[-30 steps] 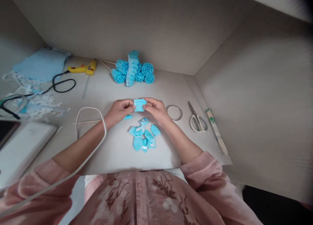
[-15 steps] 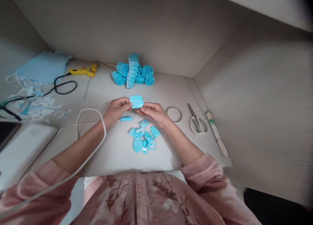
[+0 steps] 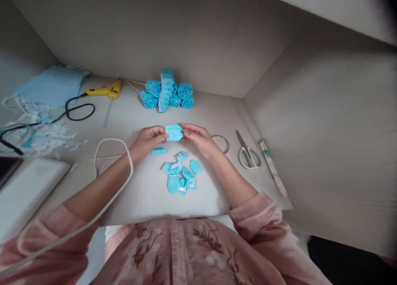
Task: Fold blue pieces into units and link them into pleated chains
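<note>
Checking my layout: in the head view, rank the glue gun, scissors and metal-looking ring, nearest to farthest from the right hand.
1. Ring, just right of the right hand.
2. Scissors, farther right.
3. Glue gun, far left, toward the back.

The blue piece turned straighter, its two points now clearly showing on the right. The right hand rose beside them.
</note>
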The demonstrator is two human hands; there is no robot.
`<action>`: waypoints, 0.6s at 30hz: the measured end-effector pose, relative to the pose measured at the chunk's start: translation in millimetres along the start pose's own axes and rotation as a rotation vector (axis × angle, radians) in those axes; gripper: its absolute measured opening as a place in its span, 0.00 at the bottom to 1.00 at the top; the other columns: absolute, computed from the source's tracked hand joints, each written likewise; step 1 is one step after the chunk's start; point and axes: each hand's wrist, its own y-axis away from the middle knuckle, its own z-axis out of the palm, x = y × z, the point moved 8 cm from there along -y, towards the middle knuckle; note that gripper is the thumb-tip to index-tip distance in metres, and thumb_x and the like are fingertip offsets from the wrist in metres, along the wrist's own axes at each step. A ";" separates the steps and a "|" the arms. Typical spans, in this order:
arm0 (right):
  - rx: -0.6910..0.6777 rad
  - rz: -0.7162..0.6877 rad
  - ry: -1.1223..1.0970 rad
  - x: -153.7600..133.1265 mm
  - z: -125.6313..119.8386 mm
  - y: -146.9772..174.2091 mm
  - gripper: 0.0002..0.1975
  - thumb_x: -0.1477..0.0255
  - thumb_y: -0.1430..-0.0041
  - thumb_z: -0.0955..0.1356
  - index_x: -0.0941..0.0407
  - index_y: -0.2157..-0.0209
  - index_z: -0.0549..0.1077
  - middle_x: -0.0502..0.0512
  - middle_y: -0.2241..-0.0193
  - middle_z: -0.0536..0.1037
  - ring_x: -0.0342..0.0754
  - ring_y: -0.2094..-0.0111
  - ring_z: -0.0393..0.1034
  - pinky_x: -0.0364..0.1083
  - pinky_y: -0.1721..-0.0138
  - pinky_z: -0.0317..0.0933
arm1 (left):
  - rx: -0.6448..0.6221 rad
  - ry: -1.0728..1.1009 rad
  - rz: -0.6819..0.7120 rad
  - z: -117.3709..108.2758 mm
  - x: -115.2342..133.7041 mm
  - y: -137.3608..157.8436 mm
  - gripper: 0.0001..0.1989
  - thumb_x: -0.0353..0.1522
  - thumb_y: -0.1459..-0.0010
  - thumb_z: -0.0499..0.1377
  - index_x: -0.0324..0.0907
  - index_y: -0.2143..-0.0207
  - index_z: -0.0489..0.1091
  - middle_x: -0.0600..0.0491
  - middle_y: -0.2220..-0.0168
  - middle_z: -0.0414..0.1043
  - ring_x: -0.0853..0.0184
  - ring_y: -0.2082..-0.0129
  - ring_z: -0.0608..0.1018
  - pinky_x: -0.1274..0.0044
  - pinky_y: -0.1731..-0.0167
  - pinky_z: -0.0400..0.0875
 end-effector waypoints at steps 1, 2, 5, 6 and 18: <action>0.003 -0.010 0.001 -0.3 0.9 -0.1 0.19 0.65 0.51 0.74 0.55 0.56 0.78 0.54 0.60 0.81 0.47 0.60 0.74 0.48 0.53 0.66 | -0.015 0.003 -0.003 1.6 0.3 0.8 0.12 0.40 0.54 0.64 0.39 0.76 0.69 0.56 0.77 0.68 0.71 0.74 0.70 0.79 0.70 0.65; 0.003 -0.018 0.005 -0.2 2.3 0.1 0.20 0.65 0.52 0.74 0.54 0.56 0.78 0.54 0.61 0.81 0.46 0.59 0.74 0.48 0.53 0.66 | -0.025 0.005 -0.004 2.9 0.5 1.5 0.12 0.39 0.54 0.64 0.39 0.76 0.69 0.56 0.77 0.68 0.71 0.74 0.70 0.79 0.70 0.65; -0.008 -0.042 0.032 0.1 7.3 1.0 0.21 0.66 0.53 0.75 0.54 0.55 0.78 0.53 0.60 0.80 0.47 0.58 0.73 0.48 0.51 0.65 | -0.045 0.001 -0.009 5.5 0.1 3.1 0.13 0.39 0.54 0.64 0.39 0.76 0.68 0.56 0.76 0.67 0.72 0.75 0.70 0.80 0.72 0.65; -0.012 -0.049 0.044 0.1 8.6 1.4 0.21 0.65 0.53 0.75 0.54 0.55 0.77 0.53 0.60 0.80 0.47 0.58 0.73 0.47 0.51 0.64 | -0.050 -0.004 -0.012 6.0 -0.3 3.4 0.13 0.40 0.53 0.64 0.39 0.76 0.68 0.57 0.77 0.67 0.72 0.75 0.69 0.80 0.73 0.64; -0.026 -0.034 0.048 1.3 6.2 -0.7 0.20 0.67 0.53 0.73 0.55 0.55 0.76 0.50 0.67 0.77 0.43 0.66 0.70 0.44 0.58 0.63 | -0.090 -0.084 -0.002 5.2 4.7 2.3 0.13 0.41 0.52 0.62 0.40 0.77 0.70 0.55 0.78 0.70 0.70 0.75 0.71 0.79 0.72 0.66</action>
